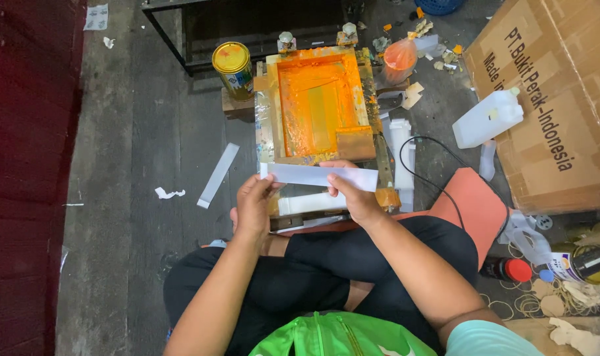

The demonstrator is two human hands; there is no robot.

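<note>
A long white paper strip (319, 176) is held level across the centre of the frame, just below the near edge of an orange-stained screen-printing frame (316, 105). The strip's left end is pinched by the left hand (253, 207), whose fingers are curled around it, while the right hand (354, 194) is closed on the strip further right, thumb on top, so that the strip's right end sticks out past it. Beneath the hands, a stack of white strips (311, 203) is seen lying on the wooden base of the printing frame. The frame's mesh is coated in orange ink, and two metal clamps are seen at its far edge near the top of the picture. To the upper left of the frame a yellow-lidded tin can (232, 66) is stood on the grey floor, and to the upper right an orange-filled plastic bag (400, 59) is placed. A loose white strip (218, 175) is left lying on the floor at centre left, with a torn paper scrap (168, 193) beside it. At the right, a white plastic jerrycan (490, 117) is leaned against a large cardboard box (550, 99). A black cable (438, 178) is run across an orange mat (471, 201) at centre right. A red-capped bottle (507, 269) is laid at the lower right, near scattered rubber bands. The person's crossed legs in black are seen at the bottom.
</note>
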